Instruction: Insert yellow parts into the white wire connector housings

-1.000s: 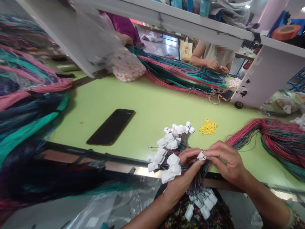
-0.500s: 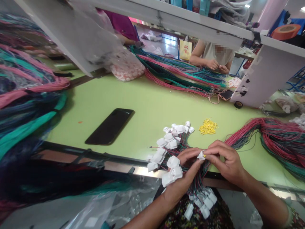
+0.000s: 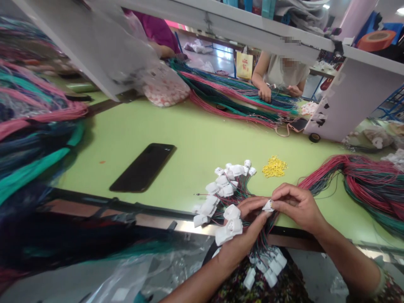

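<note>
Tabletop point(image 3: 195, 134): bright and evenly lit, shaded beside the left-hand wires point(image 3: 38, 147).
Those wires: smeared and stretched towards the picture's edge, darkest low down.
Table edge point(image 3: 186, 227): a strip of white glare.
Ceiling lights point(image 3: 326, 6): small glowing spots, top right.
Far floor point(image 3: 222, 59): glossy, with washed-out reflections.
Phone point(image 3: 143, 167): almost black.
Held plug point(image 3: 268, 205): pale, its detail slightly soft (too small to read well).
Person opposite point(image 3: 284, 75): face masked by pixel blocks.
</note>
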The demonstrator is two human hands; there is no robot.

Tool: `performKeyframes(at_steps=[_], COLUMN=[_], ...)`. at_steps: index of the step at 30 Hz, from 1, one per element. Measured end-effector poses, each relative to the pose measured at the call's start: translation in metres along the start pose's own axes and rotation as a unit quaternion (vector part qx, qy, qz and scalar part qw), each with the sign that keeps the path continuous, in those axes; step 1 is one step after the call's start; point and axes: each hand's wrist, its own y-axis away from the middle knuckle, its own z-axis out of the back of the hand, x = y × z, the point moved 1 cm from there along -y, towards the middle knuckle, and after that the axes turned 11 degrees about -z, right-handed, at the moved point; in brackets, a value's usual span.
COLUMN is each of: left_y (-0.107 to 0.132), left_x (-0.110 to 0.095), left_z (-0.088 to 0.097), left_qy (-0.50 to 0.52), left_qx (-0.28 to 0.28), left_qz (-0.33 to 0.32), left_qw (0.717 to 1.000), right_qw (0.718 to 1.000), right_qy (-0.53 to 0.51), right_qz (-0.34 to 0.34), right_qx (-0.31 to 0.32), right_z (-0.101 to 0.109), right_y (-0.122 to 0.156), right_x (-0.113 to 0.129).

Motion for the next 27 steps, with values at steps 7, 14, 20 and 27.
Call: performKeyframes(at_steps=[7, 14, 20, 27], left_y=[0.002, -0.012, -0.022, -0.018], left_x=[0.002, -0.01, -0.013, -0.02], left_z=[-0.007, 0.004, 0.032, 0.016], left_qy=[0.024, 0.179, 0.24, 0.075], left_qx=[0.007, 0.071, 0.266, 0.304], left_qz=[0.092, 0.246, 0.255, 0.152], left_qw=[0.995, 0.95, 0.898, 0.938], right_qw=[0.997, 0.973, 0.896, 0.839], right_qy=[-0.007, 0.204, 0.391, 0.494], right_qz=[-0.047, 0.106, 0.092, 0.104], right_qx=[0.058, 0.017, 0.19, 0.201], right_z=[0.007, 0.01, 0.015, 0.005], right_y=[-0.003, 0.009, 0.062, 0.091], right_x=[0.002, 0.02, 0.014, -0.019])
